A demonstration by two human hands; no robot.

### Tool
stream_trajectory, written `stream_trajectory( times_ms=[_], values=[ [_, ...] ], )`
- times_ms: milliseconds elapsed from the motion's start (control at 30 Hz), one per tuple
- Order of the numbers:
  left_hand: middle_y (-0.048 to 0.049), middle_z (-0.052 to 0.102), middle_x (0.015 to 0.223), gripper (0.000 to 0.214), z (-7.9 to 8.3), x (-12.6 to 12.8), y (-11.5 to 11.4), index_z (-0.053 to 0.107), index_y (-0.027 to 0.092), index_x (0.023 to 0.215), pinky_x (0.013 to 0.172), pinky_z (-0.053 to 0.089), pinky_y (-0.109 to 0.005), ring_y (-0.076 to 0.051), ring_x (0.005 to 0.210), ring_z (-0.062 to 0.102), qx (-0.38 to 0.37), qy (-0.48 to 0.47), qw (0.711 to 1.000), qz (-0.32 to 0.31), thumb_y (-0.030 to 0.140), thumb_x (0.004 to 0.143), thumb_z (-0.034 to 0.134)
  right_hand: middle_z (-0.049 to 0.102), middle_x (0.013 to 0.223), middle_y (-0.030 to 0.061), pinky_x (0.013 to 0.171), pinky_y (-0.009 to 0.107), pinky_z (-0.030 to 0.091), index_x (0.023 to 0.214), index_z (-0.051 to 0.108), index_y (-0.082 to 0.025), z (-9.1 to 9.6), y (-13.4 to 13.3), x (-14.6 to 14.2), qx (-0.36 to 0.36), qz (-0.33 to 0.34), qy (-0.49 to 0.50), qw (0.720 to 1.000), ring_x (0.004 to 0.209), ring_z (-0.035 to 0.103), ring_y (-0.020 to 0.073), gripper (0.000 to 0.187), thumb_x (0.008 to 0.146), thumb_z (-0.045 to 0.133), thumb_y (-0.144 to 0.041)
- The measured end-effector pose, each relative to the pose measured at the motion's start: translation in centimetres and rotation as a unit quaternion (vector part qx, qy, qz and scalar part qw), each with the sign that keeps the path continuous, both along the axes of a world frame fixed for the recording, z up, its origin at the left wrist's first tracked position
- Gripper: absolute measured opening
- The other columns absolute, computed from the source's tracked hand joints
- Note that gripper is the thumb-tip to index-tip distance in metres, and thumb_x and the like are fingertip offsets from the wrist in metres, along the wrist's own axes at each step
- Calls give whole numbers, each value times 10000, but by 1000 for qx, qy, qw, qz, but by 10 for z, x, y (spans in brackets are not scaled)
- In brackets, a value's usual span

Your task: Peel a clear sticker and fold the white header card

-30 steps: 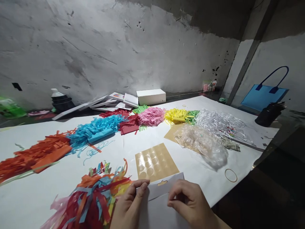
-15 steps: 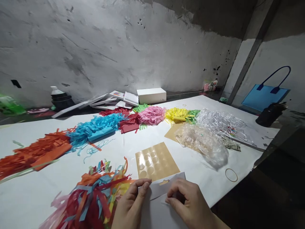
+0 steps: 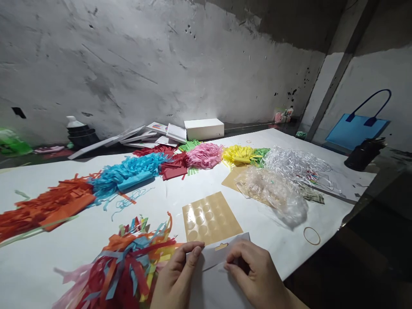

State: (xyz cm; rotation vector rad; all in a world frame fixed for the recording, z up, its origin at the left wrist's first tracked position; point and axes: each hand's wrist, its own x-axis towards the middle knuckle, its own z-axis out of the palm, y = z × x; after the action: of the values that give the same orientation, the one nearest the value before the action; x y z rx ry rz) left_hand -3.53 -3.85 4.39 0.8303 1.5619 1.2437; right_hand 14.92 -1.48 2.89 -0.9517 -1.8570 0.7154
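1. Your left hand (image 3: 177,281), at the bottom centre of the frame, pinches the left upper edge of the white packet (image 3: 222,252) between thumb and forefinger.
2. Your right hand (image 3: 257,279), just right of it, has its fingers curled and closed on the packet's flap below the hang slot.
3. The packet lies flat on the white surface (image 3: 64,249) at the lower centre, between your two hands.
4. A tan sheet of clear adhesive dots (image 3: 210,216) lies just above the packet, almost touching its upper edge.
5. A multicoloured paper fringe bundle (image 3: 128,266) sits beside your left hand, at the lower left.
6. A rubber band (image 3: 312,236) lies at the right, near the surface's edge.
7. A crumpled clear plastic bag (image 3: 273,193) rests right of centre.
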Motion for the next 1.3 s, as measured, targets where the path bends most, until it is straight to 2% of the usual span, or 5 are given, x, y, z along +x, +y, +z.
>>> stream_trajectory(
  times_ms=[367, 567, 900, 1000, 1300],
  values=[
    [-40, 729, 812, 522, -2, 0, 1, 722, 213, 877, 608, 469, -253, -229, 787, 631, 7, -21, 1000, -7, 675, 642, 788, 641, 777, 11, 624, 230, 458, 877, 561, -219, -10, 0, -5, 136, -42, -42, 989, 677, 632, 157, 142, 931, 530, -91],
    [-39, 732, 803, 525, -7, 0, 2, 713, 209, 894, 629, 483, -255, -216, 770, 623, 8, -45, 999, 6, 658, 639, 804, 645, 767, -4, 622, 220, 464, 859, 566, -224, -8, 1, -4, 91, -38, -19, 995, 674, 620, 151, 139, 894, 585, -91],
    [-22, 723, 730, 548, -4, -1, 4, 687, 207, 889, 540, 502, -263, -195, 622, 634, -1, -79, 996, 40, 648, 600, 833, 694, 888, 55, 627, 212, 521, 1075, 623, -224, -16, -1, 10, 198, 39, 72, 977, 724, 683, 154, 323, 875, 551, 20],
    [-3, 710, 683, 591, -3, -3, 4, 685, 210, 925, 546, 501, -253, -187, 615, 630, 6, -75, 996, 46, 670, 586, 832, 684, 838, 26, 622, 202, 507, 996, 636, -233, -12, -3, 12, 153, 57, 91, 982, 708, 666, 144, 266, 868, 609, -2],
    [-30, 717, 698, 528, 0, 7, 2, 733, 198, 856, 511, 473, -263, -206, 610, 631, 29, -25, 998, 42, 659, 612, 810, 622, 728, -41, 579, 197, 388, 764, 643, -201, 10, -1, 1, -157, 59, 21, 986, 616, 540, 102, 169, 735, 726, -57]
  ],
)
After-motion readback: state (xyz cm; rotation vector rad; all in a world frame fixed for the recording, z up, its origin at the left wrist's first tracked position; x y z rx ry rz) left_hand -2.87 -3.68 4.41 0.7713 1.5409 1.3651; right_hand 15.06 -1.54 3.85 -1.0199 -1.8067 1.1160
